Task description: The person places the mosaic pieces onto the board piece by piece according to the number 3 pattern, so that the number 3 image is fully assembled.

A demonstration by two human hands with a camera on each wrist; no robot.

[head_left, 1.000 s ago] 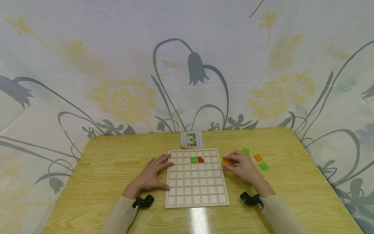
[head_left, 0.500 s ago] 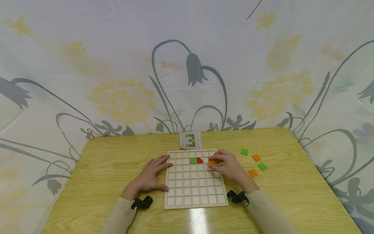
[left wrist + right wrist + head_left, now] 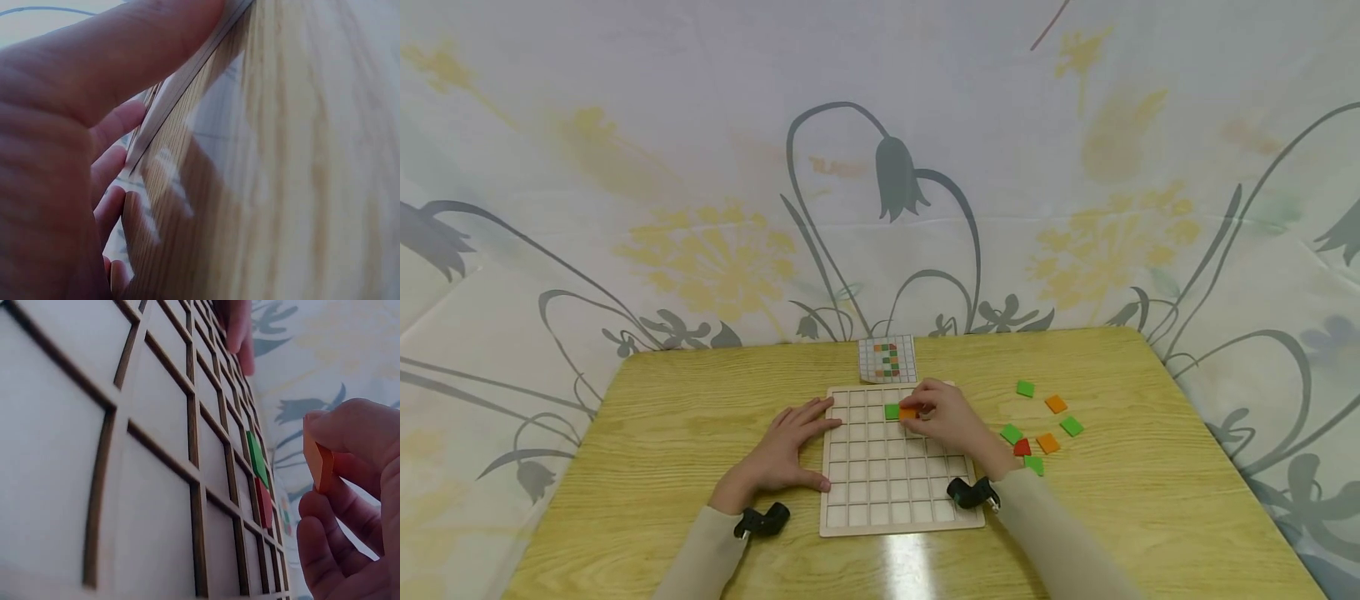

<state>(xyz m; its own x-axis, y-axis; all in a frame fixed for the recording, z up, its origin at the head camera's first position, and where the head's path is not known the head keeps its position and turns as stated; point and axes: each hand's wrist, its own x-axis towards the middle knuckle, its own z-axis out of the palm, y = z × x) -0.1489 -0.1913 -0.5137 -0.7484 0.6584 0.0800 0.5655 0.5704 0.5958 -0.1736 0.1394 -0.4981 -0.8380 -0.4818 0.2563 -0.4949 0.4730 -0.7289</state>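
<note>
A pale wooden grid board (image 3: 880,528) lies on the table, its square cells outlined by raised ribs. My left hand (image 3: 784,450) rests at its left edge, fingers spread, thumb and fingertips on the rim. Between thumb and fingers my right hand (image 3: 951,419) pinches an orange square tile (image 3: 319,461), raised over the upper part of the board. In the right wrist view, a green square tile (image 3: 257,459) and a red quarter-round tile (image 3: 264,503) sit in neighbouring cells. The orange tile and right fingers hide the red one in the head view.
Right of the board lie loose tiles: several green ones (image 3: 1071,427), two orange ones (image 3: 1048,443) and a red one (image 3: 1022,447). A paper card (image 3: 868,362) with a coloured grid pattern lies behind the board. A flowered cloth (image 3: 715,167) hangs beyond the table (image 3: 700,375).
My right hand has carried the orange tile leftward from beside the board to above the filled cells, uncovering more loose tiles on the right. The left hand has stayed at the board's edge.
</note>
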